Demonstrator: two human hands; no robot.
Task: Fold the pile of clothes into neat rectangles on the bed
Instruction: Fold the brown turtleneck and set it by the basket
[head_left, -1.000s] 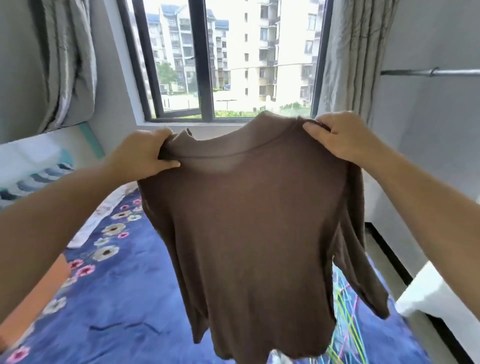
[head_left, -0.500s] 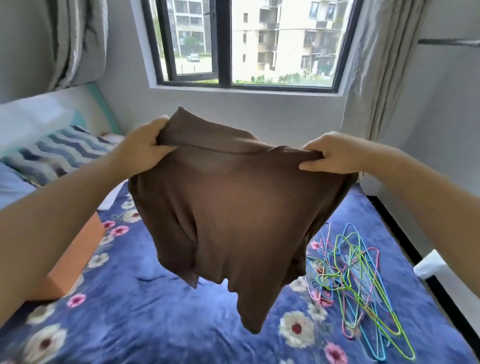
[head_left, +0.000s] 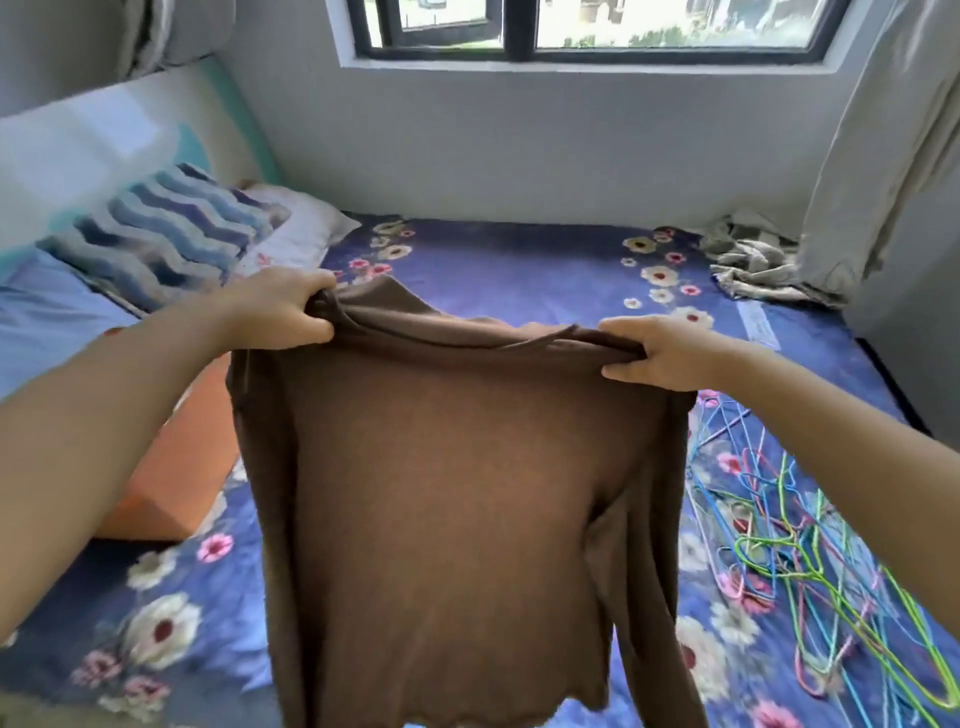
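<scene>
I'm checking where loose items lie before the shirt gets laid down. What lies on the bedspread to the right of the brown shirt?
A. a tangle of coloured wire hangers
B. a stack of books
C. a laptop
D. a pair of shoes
A: a tangle of coloured wire hangers lies on the floral bedspread, right of the brown shirt.

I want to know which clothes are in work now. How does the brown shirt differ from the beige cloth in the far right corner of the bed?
The brown shirt is held up, spread out; the beige cloth lies crumpled on the bed. The left hand and right hand grip the shirt; nothing touches the cloth. The shirt is dark, the cloth pale. Neither is folded.
</scene>
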